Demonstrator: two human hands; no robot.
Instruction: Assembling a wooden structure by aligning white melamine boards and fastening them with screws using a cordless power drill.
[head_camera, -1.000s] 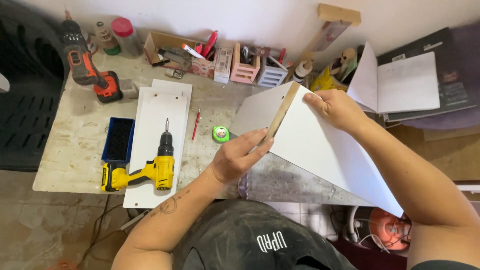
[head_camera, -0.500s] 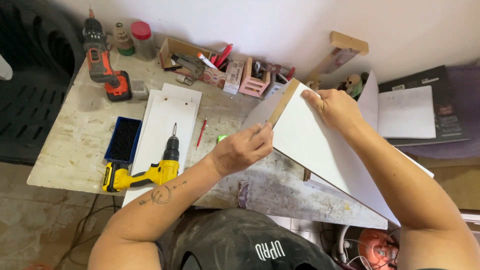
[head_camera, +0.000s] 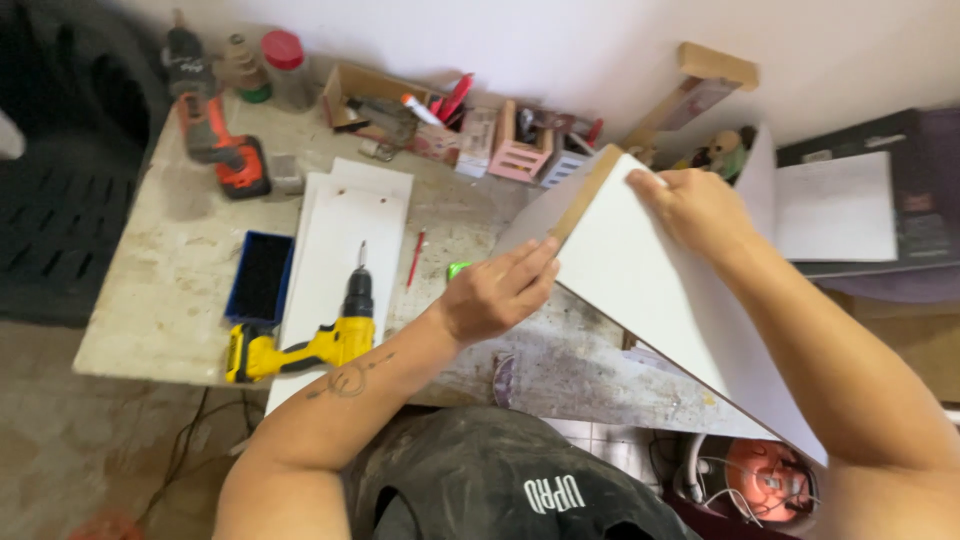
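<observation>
Both hands (head_camera: 497, 291) (head_camera: 695, 208) grip a white board (head_camera: 660, 300) near pink box (head_camera: 520, 158).

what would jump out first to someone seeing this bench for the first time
The big white board, tilted up at centre right, held by the left hand at its lower edge and the right hand at its top. Next, the yellow drill lying on flat white panels at the left, with an orange drill at the back left corner.
</observation>
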